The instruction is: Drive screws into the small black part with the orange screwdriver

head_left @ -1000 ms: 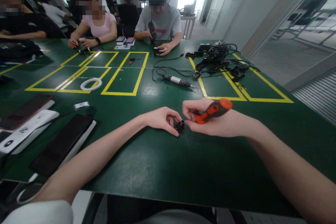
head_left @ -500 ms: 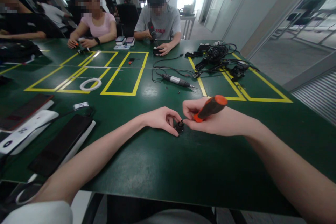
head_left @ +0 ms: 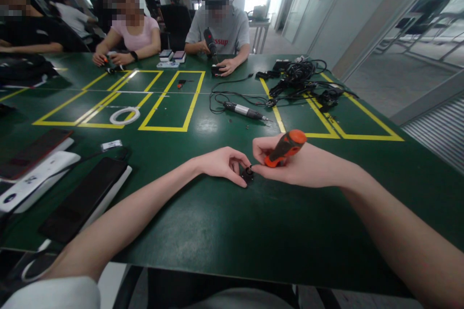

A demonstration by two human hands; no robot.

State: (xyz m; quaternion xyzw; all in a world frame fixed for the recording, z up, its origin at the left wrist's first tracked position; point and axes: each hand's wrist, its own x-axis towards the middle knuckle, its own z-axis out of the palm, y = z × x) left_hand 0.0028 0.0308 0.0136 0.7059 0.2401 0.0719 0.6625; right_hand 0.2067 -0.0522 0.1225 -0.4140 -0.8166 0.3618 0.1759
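Note:
My left hand rests on the green table, thumb and fingers closed around a small black round part that lies on the surface. Just right of it, my right hand grips a screwdriver with an orange and dark grey handle. The handle sticks up tilted between thumb and forefinger. My right fingertips are close to the black part and touch or nearly touch it. The screwdriver's tip is hidden by the fingers.
An electric screwdriver with a cord lies ahead. Tangled black cables are at the back right. A white ring sits on yellow tape lines. Phones on white power banks, including a black phone, lie left. A co-worker holds a drill opposite.
The screwdriver handle in my right hand has tipped slightly to the left and turned. My left hand and the black part stay in place.

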